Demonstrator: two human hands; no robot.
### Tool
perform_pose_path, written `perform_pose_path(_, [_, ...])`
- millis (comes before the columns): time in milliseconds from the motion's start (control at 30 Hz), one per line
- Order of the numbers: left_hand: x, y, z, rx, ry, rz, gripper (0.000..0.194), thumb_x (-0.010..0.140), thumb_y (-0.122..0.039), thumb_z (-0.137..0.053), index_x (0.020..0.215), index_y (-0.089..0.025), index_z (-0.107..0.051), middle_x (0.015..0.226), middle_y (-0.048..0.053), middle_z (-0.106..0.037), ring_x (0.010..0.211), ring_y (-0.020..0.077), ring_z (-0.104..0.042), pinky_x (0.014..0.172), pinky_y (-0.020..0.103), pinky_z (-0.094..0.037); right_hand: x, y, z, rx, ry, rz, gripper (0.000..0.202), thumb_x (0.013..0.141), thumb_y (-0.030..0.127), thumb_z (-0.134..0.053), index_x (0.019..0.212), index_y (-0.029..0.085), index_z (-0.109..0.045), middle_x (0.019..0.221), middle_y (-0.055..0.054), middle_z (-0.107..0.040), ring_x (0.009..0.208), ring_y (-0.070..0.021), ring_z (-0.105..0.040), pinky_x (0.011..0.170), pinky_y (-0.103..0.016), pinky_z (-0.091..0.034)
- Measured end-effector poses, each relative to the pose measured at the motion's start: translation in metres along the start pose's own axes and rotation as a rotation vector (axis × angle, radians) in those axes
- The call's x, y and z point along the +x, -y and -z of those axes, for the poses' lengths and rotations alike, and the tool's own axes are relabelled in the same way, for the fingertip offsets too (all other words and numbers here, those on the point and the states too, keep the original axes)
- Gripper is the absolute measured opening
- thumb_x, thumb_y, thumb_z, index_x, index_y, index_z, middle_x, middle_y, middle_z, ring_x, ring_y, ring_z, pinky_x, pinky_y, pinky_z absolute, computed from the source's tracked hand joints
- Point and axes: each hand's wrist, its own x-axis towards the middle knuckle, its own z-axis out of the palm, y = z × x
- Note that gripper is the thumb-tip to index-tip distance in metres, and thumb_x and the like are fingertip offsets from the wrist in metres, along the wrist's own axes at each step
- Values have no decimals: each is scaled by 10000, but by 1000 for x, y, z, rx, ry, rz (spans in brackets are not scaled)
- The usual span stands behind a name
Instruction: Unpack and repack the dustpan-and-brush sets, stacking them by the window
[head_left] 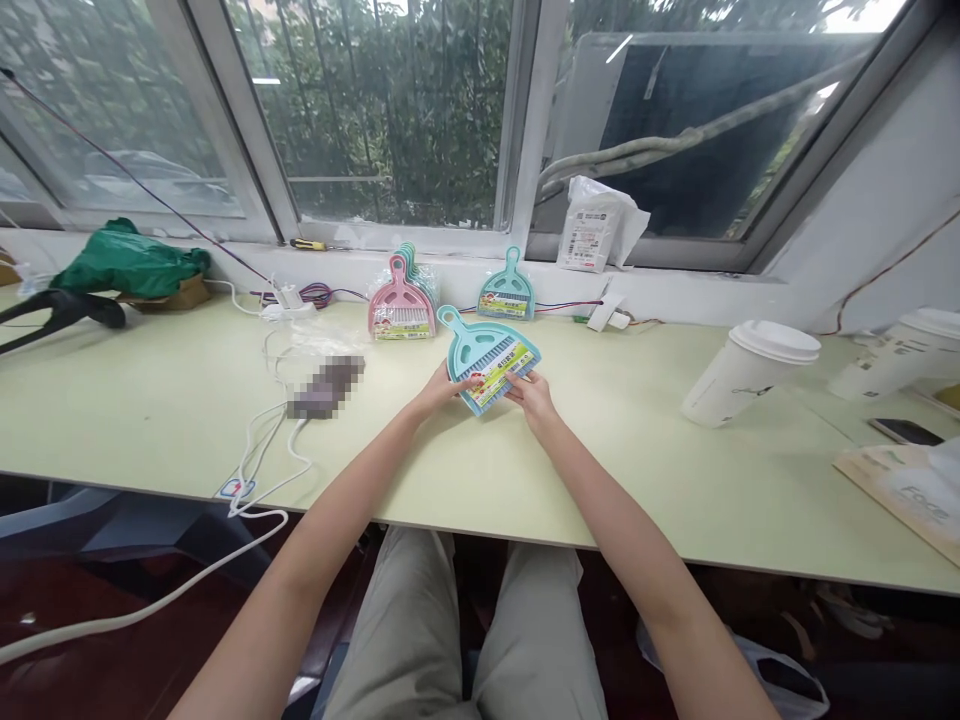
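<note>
Between my two hands is a turquoise mini dustpan and brush set, tilted, its handle pointing up and to the left. A yellow-green printed label crosses the blue bristles. My left hand grips its left edge, thumb on the front. On the lower right edge, my right hand is closed with the thumb over the label. Behind it, a second turquoise dustpan set leans upright against the wall. Left of that stands a row of wrapped dustpan sets, a pink one in front.
White cables and a blurred-out object lie to the left. A green bag sits at the far left. On the right are white paper cups, a phone and a tissue pack. A white package rests on the sill.
</note>
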Motion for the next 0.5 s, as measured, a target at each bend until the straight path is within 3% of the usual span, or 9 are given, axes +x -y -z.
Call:
perform_pose_path(33, [2, 1, 7, 58, -40, -12, 538, 732, -402, -706, 1204, -197, -549, 1209, 122, -617, 1166, 311, -558, 1001, 469, -429, 0, 1, 2, 1, -12, 4, 187, 736, 129, -716, 896, 167, -627, 769, -16, -735, 657, -153, -706, 702, -306, -603])
perform_pose_path(100, [4, 2, 28, 240, -237, -69, 428, 807, -372, -618, 1190, -187, -566, 1327, 137, -540, 1317, 313, -417, 1115, 487, -275, 1, 3, 5, -6, -39, 14, 185, 738, 120, -707, 899, 167, -629, 748, -9, -732, 641, -151, -704, 700, -303, -604])
perform_pose_path(167, [6, 1, 59, 484, -506, -108, 401, 824, -288, -575, 1206, -169, -555, 1442, 153, -421, 1431, 305, -207, 1165, 504, -98, 3, 4, 10, -23, -51, 27, 185, 735, 120, -705, 896, 170, -629, 744, -8, -732, 644, -154, -705, 701, -306, -605])
perform_pose_path(233, [5, 0, 93, 710, -671, -65, 418, 798, -220, -566, 1207, -131, -549, 1504, 186, -312, 1460, 316, -58, 1151, 546, 7, 5, 4, 15, -31, -50, 37, 179, 734, 124, -703, 890, 175, -631, 757, -12, -735, 660, -158, -709, 703, -304, -605])
perform_pose_path(333, [5, -2, 142, 939, -679, 24, 360, 756, -220, -589, 1098, -109, -595, 1461, 239, -360, 1451, 360, -70, 1113, 611, 40, 12, 2, 23, -2, -71, 19, 148, 739, 121, -690, 865, 177, -640, 774, -20, -739, 668, -157, -709, 690, -290, -604])
perform_pose_path(433, [8, -2, 177, 1025, -608, 149, 242, 762, -303, -601, 938, -139, -621, 1233, 254, -574, 1382, 398, -277, 1080, 653, -17, 20, -1, 28, 68, -103, -13, 130, 740, 117, -682, 844, 183, -642, 789, -17, -741, 673, -146, -707, 673, -271, -603])
perform_pose_path(500, [13, 1, 190, 1046, -565, 296, 249, 748, -377, -631, 845, -148, -612, 1050, 251, -647, 1295, 422, -403, 1047, 675, -91, 24, -2, 31, 110, -111, -16, 139, 738, 119, -684, 852, 189, -644, 802, -14, -743, 678, -140, -707, 664, -259, -602])
